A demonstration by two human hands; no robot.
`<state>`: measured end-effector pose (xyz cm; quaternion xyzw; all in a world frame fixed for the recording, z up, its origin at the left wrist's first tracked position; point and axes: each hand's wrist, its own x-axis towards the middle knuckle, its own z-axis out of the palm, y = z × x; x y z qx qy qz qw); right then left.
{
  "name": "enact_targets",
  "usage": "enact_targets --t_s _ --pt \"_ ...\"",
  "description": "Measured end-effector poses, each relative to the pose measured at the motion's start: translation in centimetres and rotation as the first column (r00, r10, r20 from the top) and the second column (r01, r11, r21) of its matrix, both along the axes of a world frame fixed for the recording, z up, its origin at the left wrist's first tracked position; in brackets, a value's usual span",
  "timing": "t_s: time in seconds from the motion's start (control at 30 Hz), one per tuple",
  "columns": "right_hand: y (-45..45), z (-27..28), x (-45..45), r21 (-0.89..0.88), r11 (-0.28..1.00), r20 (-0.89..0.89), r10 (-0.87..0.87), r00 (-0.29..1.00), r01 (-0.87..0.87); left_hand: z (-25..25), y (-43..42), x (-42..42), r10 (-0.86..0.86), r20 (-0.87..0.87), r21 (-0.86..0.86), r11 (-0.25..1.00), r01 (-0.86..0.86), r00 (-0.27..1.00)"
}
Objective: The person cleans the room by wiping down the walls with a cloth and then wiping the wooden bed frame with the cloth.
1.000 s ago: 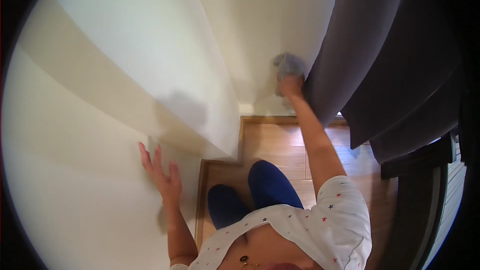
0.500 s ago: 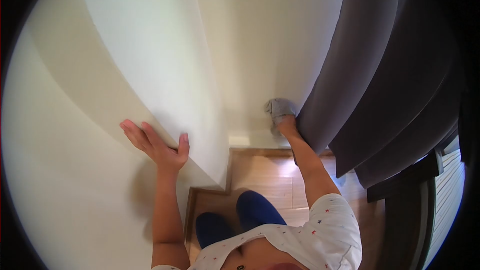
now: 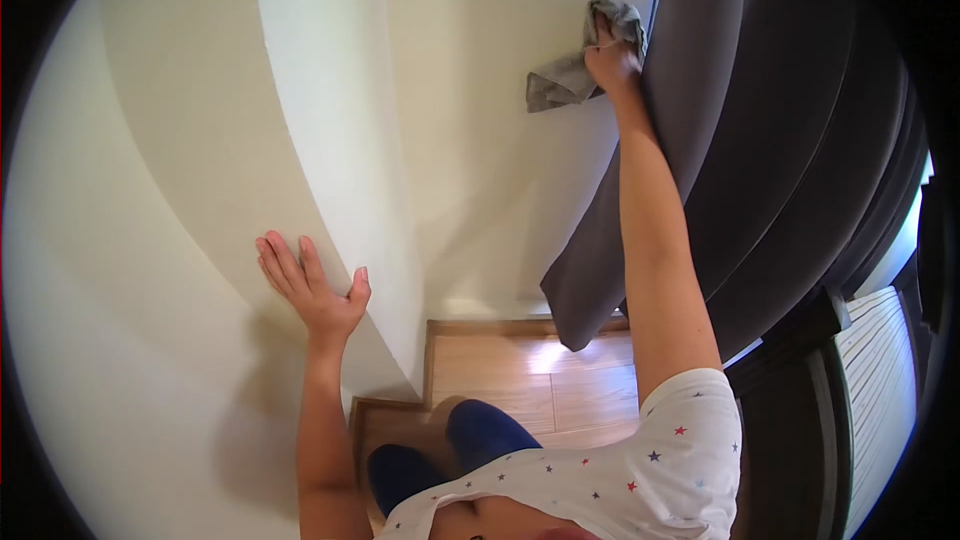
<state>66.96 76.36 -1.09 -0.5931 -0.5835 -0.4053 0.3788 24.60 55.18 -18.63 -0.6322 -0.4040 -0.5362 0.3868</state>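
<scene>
My right hand [image 3: 612, 62] presses a grey cloth [image 3: 562, 83] against the cream wall [image 3: 500, 130], high up beside the dark curtain [image 3: 700, 60]. Part of the cloth bunches above my fingers and a loose flap hangs out to the left. My left hand [image 3: 316, 290] lies on the corner of the pale wall column [image 3: 310, 120], fingers spread and thumb out to the side, with nothing in it. The right forearm passes in front of the curtain.
Wooden floor [image 3: 500, 370] with a brown baseboard [image 3: 490, 328] runs along the foot of the wall. Dark furniture [image 3: 785, 440] stands at the lower right, near a white slatted panel [image 3: 875, 390]. My knees in blue [image 3: 490, 430] show below.
My right hand has moved up the wall with the grey cloth, from near the floor to high beside the curtain. The curtain's lower edge has shifted left. My left hand stays on the column.
</scene>
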Motion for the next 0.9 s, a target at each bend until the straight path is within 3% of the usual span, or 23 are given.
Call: enact_targets --t_s 0.03,0.1,0.23,0.33,0.37,0.5,0.53,0.57,0.67,0.7,0.77,0.83,0.9 --pt "0.7 0.0 0.7 0.141 0.99 0.063 -0.014 0.998 0.005 0.2 0.1 0.3 0.003 0.004 0.013 1.0 -0.004 1.0" --pt "-1.4 -2.9 -1.6 -0.177 0.979 0.02 -0.096 0.995 0.098 0.2 0.1 0.2 0.01 0.022 0.031 0.999 -0.011 1.0" --pt "-1.1 -15.2 -2.4 -0.095 0.994 -0.011 0.06 0.998 -0.06 -0.2 0.5 -0.3 0.015 0.035 0.067 0.998 -0.017 0.999" --pt "-0.6 -13.0 0.0 -0.204 0.968 -0.098 0.13 0.987 -0.147 0.1 0.3 -0.1 0.014 0.024 0.042 0.999 -0.015 1.0" --pt "0.2 -11.6 1.5 0.048 0.995 0.133 0.079 0.988 -0.086 0.1 0.2 0.0 0.012 0.024 0.04 0.999 -0.013 1.0" --pt "2.6 1.8 4.9 -0.152 0.965 0.056 -0.209 0.976 0.215 0.2 0.0 0.4 0.016 0.016 0.06 0.998 -0.017 1.0" --pt "-2.2 5.6 1.8 -0.272 0.954 -0.132 -0.166 0.977 0.125 0.1 0.0 0.3 0.019 0.017 0.07 0.997 -0.02 1.0" --pt "-0.2 6.2 3.4 -0.003 0.994 0.032 -0.109 0.994 0.109 -0.1 0.1 0.1 0.023 0.022 0.071 0.997 -0.025 0.999" --pt "0.1 3.6 2.2 0.083 0.996 0.005 0.022 1.0 -0.022 -0.6 0.2 -0.4 0.027 0.036 0.07 0.997 -0.03 0.999" --pt "-0.9 1.9 0.7 -0.153 0.988 -0.126 -0.012 0.992 -0.007 -0.6 0.3 -0.7 0.027 0.041 0.074 0.997 -0.03 0.999" --pt "1.3 -5.9 0.1 -0.086 0.989 0.095 -0.113 0.989 0.122 -0.7 0.6 -1.1 0.022 0.05 0.081 0.996 -0.026 0.999" --pt "1.1 -12.8 -1.3 -0.074 0.995 0.225 -0.054 0.973 0.072 -0.6 0.8 -1.4 0.016 0.05 0.082 0.996 -0.02 0.999" --pt "-1.2 -14.5 -2.1 -0.084 0.991 0.195 0.117 0.974 -0.102 -0.7 1.1 -1.7 0.01 0.051 0.074 0.997 -0.014 0.999"
